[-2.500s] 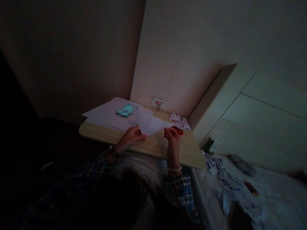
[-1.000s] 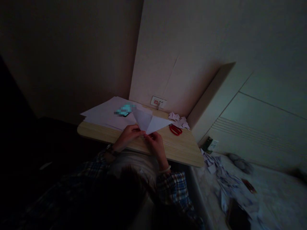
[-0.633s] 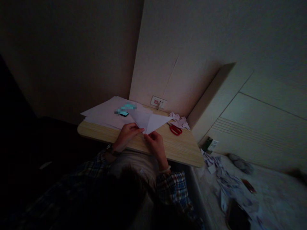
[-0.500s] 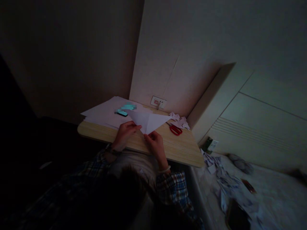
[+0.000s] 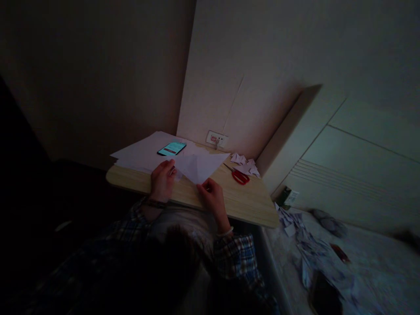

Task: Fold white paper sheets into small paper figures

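Note:
A white sheet of paper point(image 5: 200, 165), folded to a triangle with a crease down its middle, is held just above the small wooden table point(image 5: 249, 205). My right hand point(image 5: 212, 194) pinches its lower point between thumb and fingers. At its left side, my left hand point(image 5: 163, 179) is closed on the edge, thumb uppermost. Beyond the left hand a lit phone point(image 5: 172, 148) lies on a stack of white sheets point(image 5: 141, 151). Red-handled scissors point(image 5: 240, 176) rest to the right of the folded paper.
Several small folded paper pieces point(image 5: 246, 165) lie at the table's back right corner. A wall socket point(image 5: 216, 139) with a plug sits behind the table. On the right, a bed point(image 5: 370, 271) carries scattered paper pieces point(image 5: 311, 245) and a dark object point(image 5: 324, 293).
My left hand has shifted left and up along the paper, and its wrist has turned. The paper lies lower and flatter, uncovering the phone. My right hand keeps its pinch.

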